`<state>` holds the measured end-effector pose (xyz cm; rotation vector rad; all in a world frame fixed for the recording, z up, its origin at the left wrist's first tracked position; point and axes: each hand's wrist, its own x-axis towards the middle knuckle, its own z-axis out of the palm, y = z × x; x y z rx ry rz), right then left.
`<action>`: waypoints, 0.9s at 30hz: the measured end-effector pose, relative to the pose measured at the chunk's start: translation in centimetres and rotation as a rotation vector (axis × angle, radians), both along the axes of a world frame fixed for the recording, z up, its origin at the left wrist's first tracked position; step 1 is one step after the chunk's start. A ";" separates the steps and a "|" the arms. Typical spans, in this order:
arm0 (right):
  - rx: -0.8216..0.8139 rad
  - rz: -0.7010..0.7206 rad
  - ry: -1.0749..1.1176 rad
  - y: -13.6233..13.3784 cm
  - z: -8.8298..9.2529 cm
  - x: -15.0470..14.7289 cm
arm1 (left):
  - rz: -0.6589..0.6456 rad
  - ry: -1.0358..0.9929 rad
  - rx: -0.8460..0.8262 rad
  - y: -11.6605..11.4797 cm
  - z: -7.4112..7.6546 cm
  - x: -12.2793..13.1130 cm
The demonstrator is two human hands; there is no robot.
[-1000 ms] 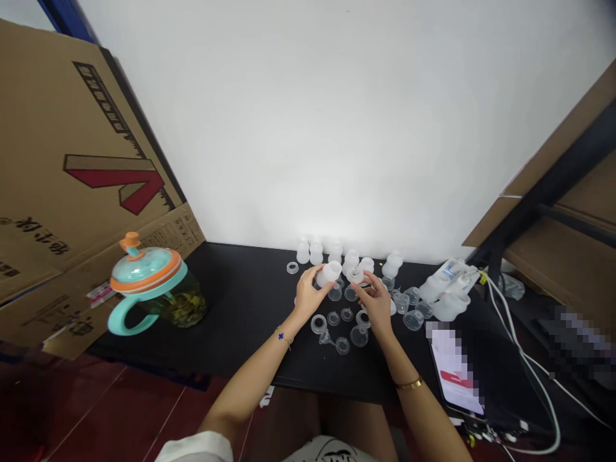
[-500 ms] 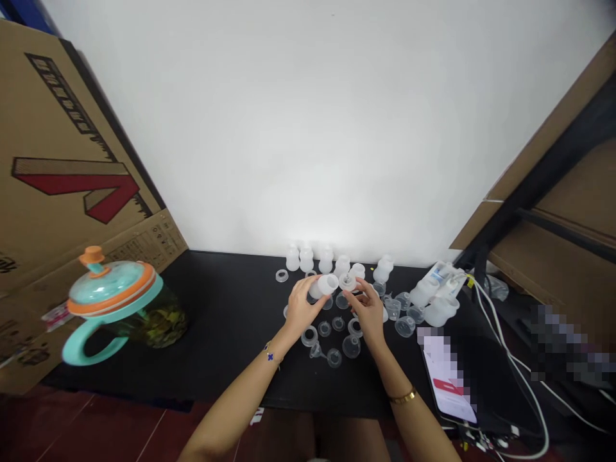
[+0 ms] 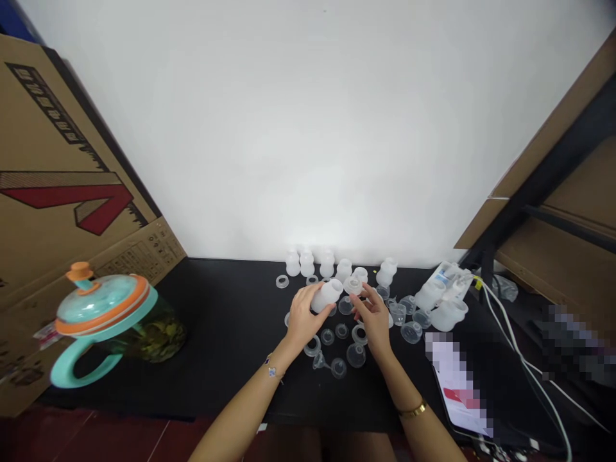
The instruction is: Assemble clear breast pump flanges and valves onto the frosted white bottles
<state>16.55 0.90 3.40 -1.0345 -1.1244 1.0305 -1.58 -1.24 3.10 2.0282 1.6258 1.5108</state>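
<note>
My left hand (image 3: pixel 302 316) grips a small white plastic bottle (image 3: pixel 326 295), tilted with its mouth toward the right. My right hand (image 3: pixel 374 317) pinches a small clear nipple-and-ring cap (image 3: pixel 353 285) right beside the bottle's mouth. Under and around both hands lie several loose clear nipples and rings (image 3: pixel 342 332) on the black table (image 3: pixel 231 333). A row of small white bottles (image 3: pixel 308 262) stands along the wall behind the hands.
A teal and orange lidded jug (image 3: pixel 108 321) stands at the left in front of a leaning cardboard box (image 3: pixel 58 192). More white bottles (image 3: pixel 443 305), a phone (image 3: pixel 457 385) and white cables (image 3: pixel 520 359) lie at the right, under a dark shelf frame (image 3: pixel 539 179).
The view shifted slightly. Both hands stayed over the loose parts, and the bottle mouth and the cap came closer together.
</note>
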 end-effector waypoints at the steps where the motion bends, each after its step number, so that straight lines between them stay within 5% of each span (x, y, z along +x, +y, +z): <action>1: -0.004 -0.001 0.008 0.0 0.0 0.0 | -0.003 0.002 -0.002 0.0 0.0 0.0; 27: -0.109 0.129 0.108 -0.4 0.5 -0.1 | -0.041 0.123 0.013 -0.8 1.1 0.5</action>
